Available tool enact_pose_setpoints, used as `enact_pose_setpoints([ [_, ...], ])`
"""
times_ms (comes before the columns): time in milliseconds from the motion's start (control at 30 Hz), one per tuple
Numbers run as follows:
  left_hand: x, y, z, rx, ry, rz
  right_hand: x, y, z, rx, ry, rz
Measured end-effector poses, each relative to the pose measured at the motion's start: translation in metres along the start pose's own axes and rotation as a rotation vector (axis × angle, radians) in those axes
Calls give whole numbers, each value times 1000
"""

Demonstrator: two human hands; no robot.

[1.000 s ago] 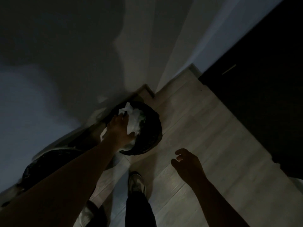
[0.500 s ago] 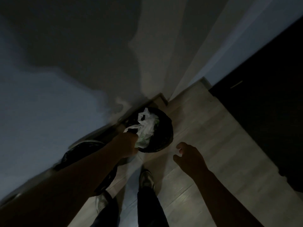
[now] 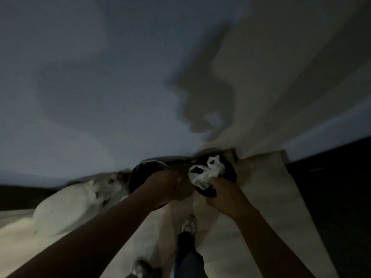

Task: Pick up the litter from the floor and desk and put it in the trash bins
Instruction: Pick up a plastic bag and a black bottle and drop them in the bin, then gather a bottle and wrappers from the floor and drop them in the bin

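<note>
Two round trash bins with black liners stand on the floor against the wall. The right bin [image 3: 230,171] holds crumpled white plastic litter [image 3: 206,173] that sticks up above its rim. My right hand [image 3: 224,195] is at the near edge of this bin, with its fingers closed on the lower end of the white litter. My left hand [image 3: 164,185] is a loose fist between the two bins, covering part of the left bin [image 3: 144,171]. Nothing shows in my left hand. The room is dim and the picture is blurred.
A large white bundle [image 3: 70,203] lies on the floor left of the bins. My shoes [image 3: 188,225] stand on the pale wood floor [image 3: 261,197] just short of the bins. A dark cabinet [image 3: 341,197] runs along the right. The wall rises right behind the bins.
My left hand has pulled out of the right bin and let go of the white litter. My right hand has come forward from the floor side and closed on that litter. The view swung left.
</note>
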State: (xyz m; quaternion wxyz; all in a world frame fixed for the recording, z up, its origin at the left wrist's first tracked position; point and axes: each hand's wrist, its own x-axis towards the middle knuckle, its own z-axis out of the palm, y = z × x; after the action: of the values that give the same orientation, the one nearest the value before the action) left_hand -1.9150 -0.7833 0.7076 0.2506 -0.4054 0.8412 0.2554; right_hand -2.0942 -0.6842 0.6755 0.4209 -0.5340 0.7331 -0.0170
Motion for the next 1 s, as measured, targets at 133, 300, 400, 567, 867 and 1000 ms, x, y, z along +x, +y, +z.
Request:
enact_pose_setpoints([
  [133, -70, -46, -11, -99, 85, -164, 1, -79, 2, -171, -85, -191],
  [300, -188, -115, -1, -230, 329, -388, -13, -201, 16, -388, -124, -441],
  [400, -271, -151, 18, -280, 449, -530, -38, -282, 38, -465, -127, -619],
  [567, -421, -198, 71, -290, 518, -775, -113, -408, 105, -591, -133, -892],
  [867, -712, -227, 144, -265, 851, -1158, -303, -619, 228, -566, -19, -1415],
  [1000, -817, -227, 152, -196, 974, -1306, -389, -700, 263, -429, -16, -1607],
])
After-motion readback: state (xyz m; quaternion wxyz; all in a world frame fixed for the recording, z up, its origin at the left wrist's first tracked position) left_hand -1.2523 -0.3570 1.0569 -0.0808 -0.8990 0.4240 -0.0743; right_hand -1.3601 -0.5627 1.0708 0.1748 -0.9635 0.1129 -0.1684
